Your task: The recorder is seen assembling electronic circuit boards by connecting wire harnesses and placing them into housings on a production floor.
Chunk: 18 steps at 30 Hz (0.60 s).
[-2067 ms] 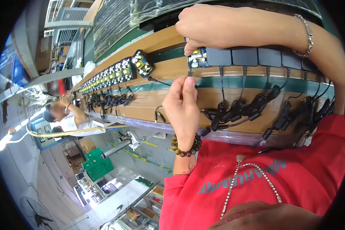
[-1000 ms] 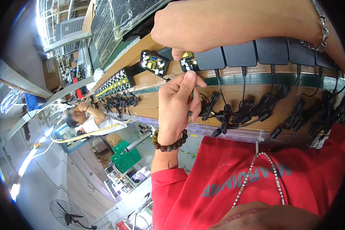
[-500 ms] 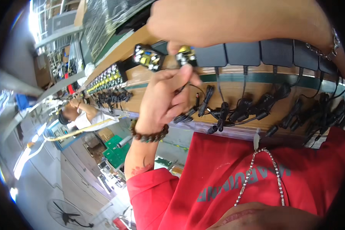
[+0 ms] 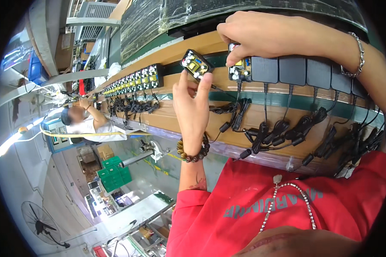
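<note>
Workbench from above, my 2 hands near the top. My L hand (image 4: 191,105), at 12 o'clock, pinches a tilted charger (image 4: 196,64), lid off, thumb & forefinger at its near edges, prob. to keep fingertips off the small parts. It sits askew, out of line w/ the rest; its cord leaves toward 4 o'clock.

My R hand (image 4: 255,34), at 1 o'clock, reaches across from 2, fingers curled, thumb at a second open charger (image 4: 240,73); can't tell if it grips anything, bc the fingers hide it. That arm arches over the closed black chargers (image 4: 292,70), at approx. 2 o'clock, side by side.

Their bundled cords (image 4: 258,139) hang toward me, 2 to 3 o'clock, likely so the wires stay clear of the boxes. More open chargers (image 4: 141,79) line up at 11, packed tight, prob. to save bench space.
</note>
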Available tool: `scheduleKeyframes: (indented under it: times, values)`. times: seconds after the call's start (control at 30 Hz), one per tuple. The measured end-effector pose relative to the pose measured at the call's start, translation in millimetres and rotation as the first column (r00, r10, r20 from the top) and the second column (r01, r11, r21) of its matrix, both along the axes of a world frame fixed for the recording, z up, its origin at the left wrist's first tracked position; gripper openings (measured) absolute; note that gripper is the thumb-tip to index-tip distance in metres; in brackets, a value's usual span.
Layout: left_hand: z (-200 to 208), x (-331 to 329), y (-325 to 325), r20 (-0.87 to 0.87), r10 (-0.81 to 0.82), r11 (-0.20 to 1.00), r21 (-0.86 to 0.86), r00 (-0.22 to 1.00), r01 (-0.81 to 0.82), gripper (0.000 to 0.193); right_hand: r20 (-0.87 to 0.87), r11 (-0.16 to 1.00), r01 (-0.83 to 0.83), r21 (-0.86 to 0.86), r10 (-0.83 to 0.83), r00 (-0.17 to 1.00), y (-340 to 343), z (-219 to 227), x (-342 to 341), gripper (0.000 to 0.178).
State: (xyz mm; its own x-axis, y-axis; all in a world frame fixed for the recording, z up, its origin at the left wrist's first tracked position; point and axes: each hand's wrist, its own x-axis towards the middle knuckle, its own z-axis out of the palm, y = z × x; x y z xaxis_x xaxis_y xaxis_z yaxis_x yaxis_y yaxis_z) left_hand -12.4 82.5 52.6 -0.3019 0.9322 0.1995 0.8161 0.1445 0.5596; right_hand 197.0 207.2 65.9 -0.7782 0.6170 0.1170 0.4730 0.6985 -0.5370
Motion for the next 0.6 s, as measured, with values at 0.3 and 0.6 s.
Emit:
scheduleKeyframes:
  times: [0.3, 0.6]
  values:
    - [10.1, 19.3, 3.0, -0.003, -0.198, 0.980, -0.031, 0.980, 0.198, 0.037, -0.110, 0.990, -0.133, 0.056, 0.138, 0.984, 6.2, 14.8, -3.8, 0.048]
    - [-8.0, 27.7, -28.2, 0.314, 0.012, 0.991, -0.128, 0.949, 0.029, 0.029, 0.203, 0.995, -0.063, -0.076, 0.078, 0.976, 4.3, 10.8, -33.5, 0.044]
